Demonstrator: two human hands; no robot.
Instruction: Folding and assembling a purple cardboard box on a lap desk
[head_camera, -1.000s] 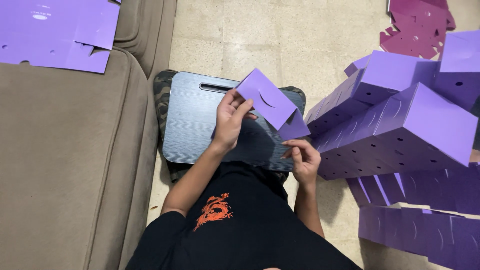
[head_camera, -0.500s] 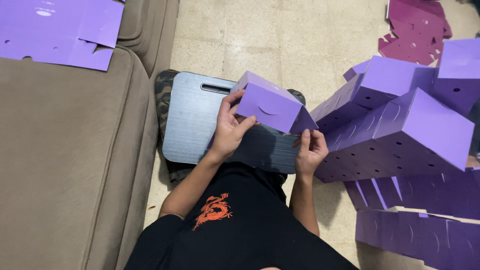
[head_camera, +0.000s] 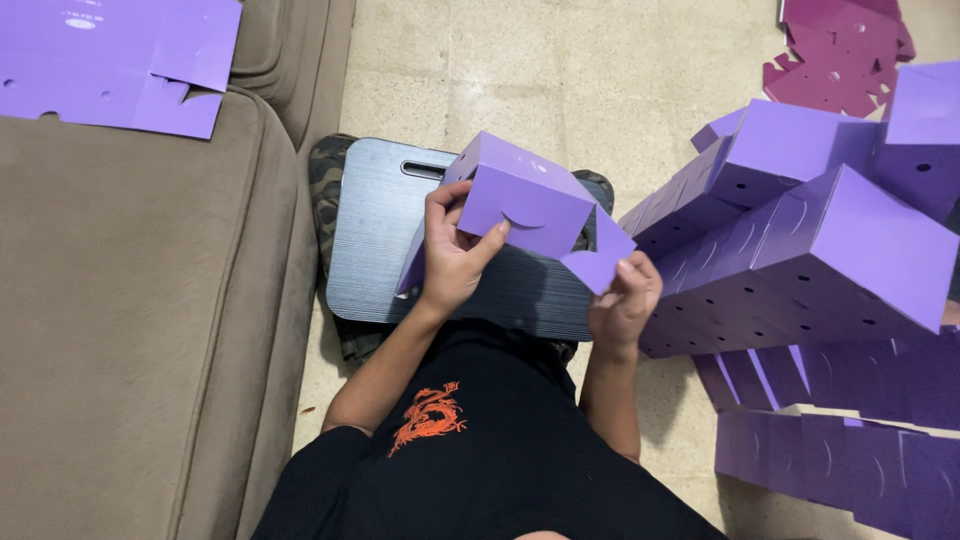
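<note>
Purple cardboard box (head_camera: 520, 195), half-folded, gripped at its near side by the left hand (head_camera: 452, 252) above a grey lap board (head_camera: 375, 240). Right hand (head_camera: 622, 300) pinches the box's loose flap (head_camera: 600, 255). Finished purple boxes (head_camera: 800, 230) stacked just right.

Head-worn camera, looking steeply down from above.
It faces the person's lap and the floor (head_camera: 560, 70), close to both hands, with a sofa (head_camera: 130, 330) along the frame's left and stacked purple boxes (head_camera: 820, 240) at the right; it is the only view.
</note>
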